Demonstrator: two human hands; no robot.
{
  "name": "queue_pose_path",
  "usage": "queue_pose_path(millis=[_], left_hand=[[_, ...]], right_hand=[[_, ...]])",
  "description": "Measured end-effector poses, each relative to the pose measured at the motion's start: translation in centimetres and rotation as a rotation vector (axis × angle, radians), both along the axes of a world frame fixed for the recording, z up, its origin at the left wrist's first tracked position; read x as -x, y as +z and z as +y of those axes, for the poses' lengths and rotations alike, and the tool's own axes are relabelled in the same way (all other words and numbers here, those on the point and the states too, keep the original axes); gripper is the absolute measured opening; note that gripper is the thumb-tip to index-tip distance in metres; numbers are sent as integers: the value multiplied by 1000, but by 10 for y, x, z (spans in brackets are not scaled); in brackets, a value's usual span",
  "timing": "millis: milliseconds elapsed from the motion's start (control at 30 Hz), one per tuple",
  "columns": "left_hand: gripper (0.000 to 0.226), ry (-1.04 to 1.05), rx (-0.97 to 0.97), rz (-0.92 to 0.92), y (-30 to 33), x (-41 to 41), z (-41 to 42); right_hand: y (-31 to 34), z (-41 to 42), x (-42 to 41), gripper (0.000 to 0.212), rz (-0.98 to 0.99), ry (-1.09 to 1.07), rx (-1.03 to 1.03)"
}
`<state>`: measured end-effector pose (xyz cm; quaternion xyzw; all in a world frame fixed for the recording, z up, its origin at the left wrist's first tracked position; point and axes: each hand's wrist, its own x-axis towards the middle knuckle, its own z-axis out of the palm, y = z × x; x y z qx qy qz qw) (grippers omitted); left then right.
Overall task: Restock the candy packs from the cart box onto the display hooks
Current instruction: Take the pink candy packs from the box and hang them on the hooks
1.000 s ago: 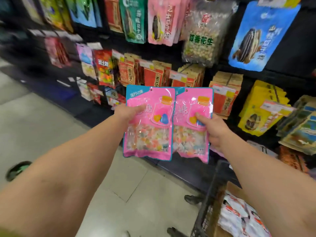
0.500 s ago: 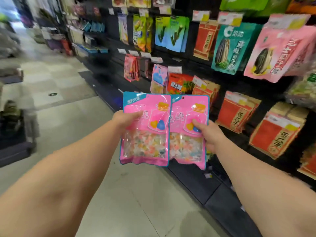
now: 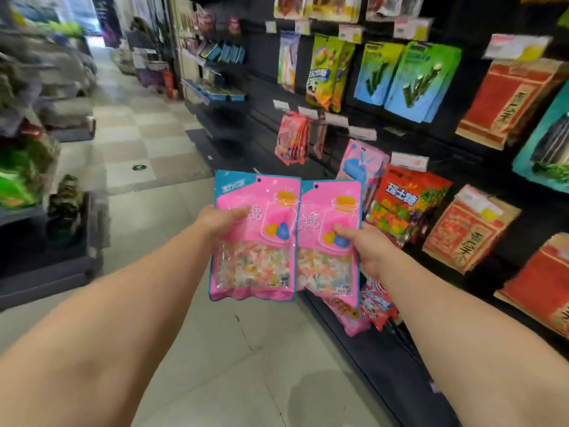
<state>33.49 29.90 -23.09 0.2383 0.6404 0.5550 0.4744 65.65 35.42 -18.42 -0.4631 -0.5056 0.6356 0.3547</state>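
Two pink candy packs with blue edges and clear windows are held up side by side in front of me. My left hand (image 3: 220,218) grips the left candy pack (image 3: 257,254) at its left edge. My right hand (image 3: 365,246) grips the right candy pack (image 3: 326,263) at its right edge. Just beyond them, on the black display wall, hangs a matching pink pack (image 3: 358,166) on a hook. The cart box is out of view.
The display wall (image 3: 462,155) runs along the right, hung with red, green, blue and orange snack bags; a multicolour candy bag (image 3: 403,204) hangs right of my right hand. Low shelving (image 3: 46,241) stands at left. Tiled aisle floor (image 3: 147,143) stretches ahead.
My view has swung left along the aisle; the cart and its box have dropped out of sight. Both hands still hold the two packs together, now nearer the matching hanging pink pack.
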Motion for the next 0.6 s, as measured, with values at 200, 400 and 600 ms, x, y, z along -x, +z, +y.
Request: queue_pose_path(millis=[200,400,600], left_hand=[[112,63,27,-39,-5,27,56],[36,185,92,53,38,43,126],[29,190,74,49,39,88,225]], right_hand=[[-20,88,61,9,-98,57,42],[-34,196,121,3,-99,55,132],[-23,291,157,24,-77,-85,104]])
